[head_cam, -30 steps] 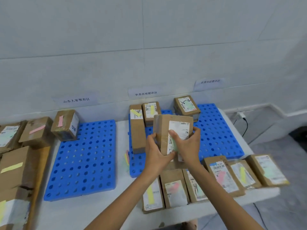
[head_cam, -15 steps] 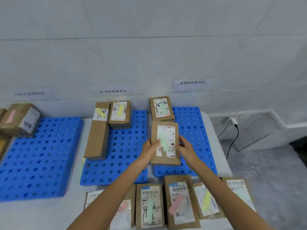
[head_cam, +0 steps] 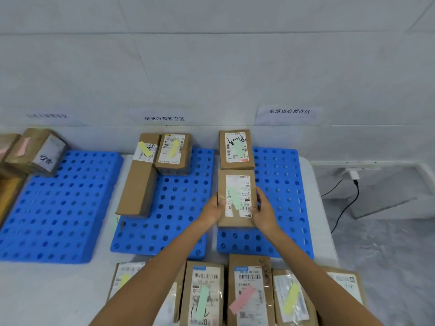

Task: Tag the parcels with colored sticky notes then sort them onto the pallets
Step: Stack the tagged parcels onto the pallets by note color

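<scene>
- Left hand (head_cam: 213, 209) and right hand (head_cam: 264, 211) gripped the flat rectangular cardboard parcel (head_cam: 236, 198) by its long edges.
- Perforated blue plastic pallet (head_cam: 280, 184) showed open surface at the parcel's 3 o'clock.

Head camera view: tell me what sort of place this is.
Probably a parcel sorting station. Cardboard parcels carry shipping labels and coloured sticky notes, three blue pallets lie on a white table, and paper signs on the wall above them name storage areas.
</scene>
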Motion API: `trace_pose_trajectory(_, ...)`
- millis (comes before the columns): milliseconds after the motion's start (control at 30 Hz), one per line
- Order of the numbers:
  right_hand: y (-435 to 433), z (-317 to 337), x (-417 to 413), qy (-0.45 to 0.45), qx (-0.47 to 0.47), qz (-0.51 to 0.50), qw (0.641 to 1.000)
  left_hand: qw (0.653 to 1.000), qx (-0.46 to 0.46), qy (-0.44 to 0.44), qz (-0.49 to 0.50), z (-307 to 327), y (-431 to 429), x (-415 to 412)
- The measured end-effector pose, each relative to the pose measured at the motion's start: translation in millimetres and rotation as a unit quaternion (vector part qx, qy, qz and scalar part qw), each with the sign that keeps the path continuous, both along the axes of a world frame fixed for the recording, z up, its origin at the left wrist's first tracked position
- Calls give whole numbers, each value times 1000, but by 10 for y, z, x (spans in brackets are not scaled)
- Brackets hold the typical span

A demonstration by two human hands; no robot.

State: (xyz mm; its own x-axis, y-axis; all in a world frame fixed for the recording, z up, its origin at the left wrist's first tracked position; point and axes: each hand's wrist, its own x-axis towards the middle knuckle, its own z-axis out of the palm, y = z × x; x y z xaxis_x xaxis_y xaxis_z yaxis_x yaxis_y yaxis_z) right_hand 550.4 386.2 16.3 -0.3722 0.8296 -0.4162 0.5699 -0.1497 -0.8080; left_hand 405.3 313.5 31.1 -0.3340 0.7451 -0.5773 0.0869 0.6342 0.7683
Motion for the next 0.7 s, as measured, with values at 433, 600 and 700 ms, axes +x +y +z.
trace_pose_trajectory(433,-1792,621,-469,82,141,63,985,979,128,127,96,264,-2112,-1205)
trace_pose_trajectory(600,-2801,233,-1034,31,-57,221,973,985,-15,134,104,-243,-3192,-1421)
trace_pose_trajectory(700,-3123,9,-1288,-55,-81,240,966,996,-70,61,1,-413,-3415,-1391)
